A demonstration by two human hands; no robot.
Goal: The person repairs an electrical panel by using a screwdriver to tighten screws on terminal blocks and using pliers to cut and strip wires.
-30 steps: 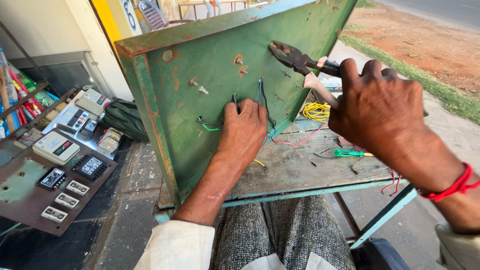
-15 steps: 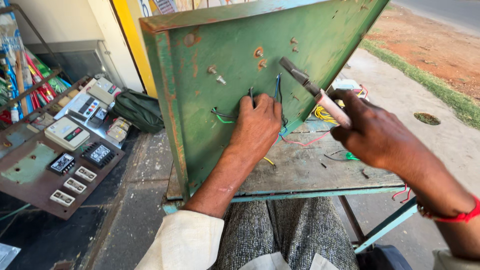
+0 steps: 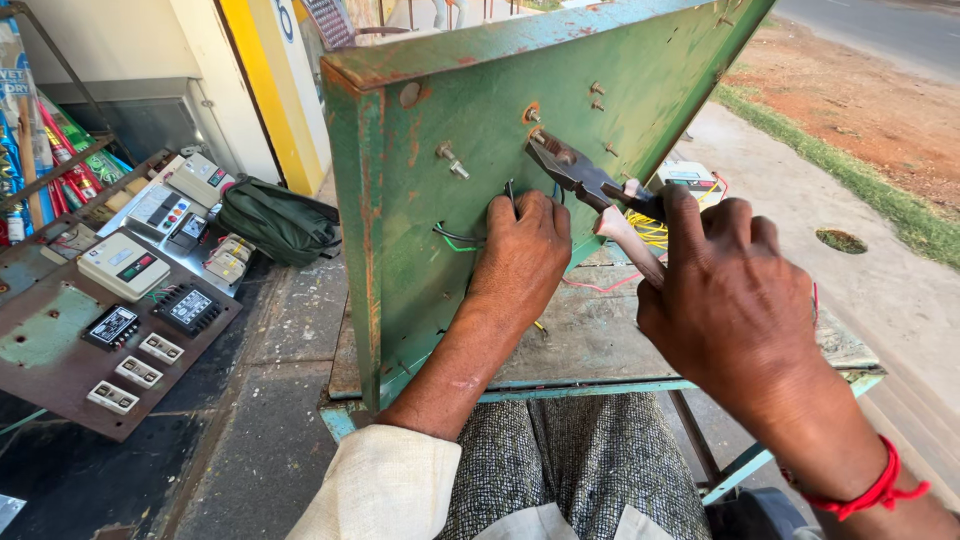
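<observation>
Pliers (image 3: 585, 180), dark-headed with pale worn handles, sit in the right hand (image 3: 725, 300) near the middle of the scene, their nose set against a rusty bolt (image 3: 532, 113) high on the upright green metal panel (image 3: 420, 260). That panel stands on edge on a worn tabletop (image 3: 590, 340), tilted slightly away. The nose could slip off the bolt if the squeeze is light or the pull comes at an angle, and the tool would then jab toward the left hand (image 3: 520, 255) just below it. The panel could also rock or tip, since only that left hand braces it. Right fingers (image 3: 740, 235) are curled tight around the handles, gripping them. Left fingers (image 3: 535, 205) are bent and pressed against the panel face, pinching dark wires (image 3: 460, 238) that poke through it; how firmly, I cannot tell. Far left, electrical meters (image 3: 125, 265) lie on a rusty board.
</observation>
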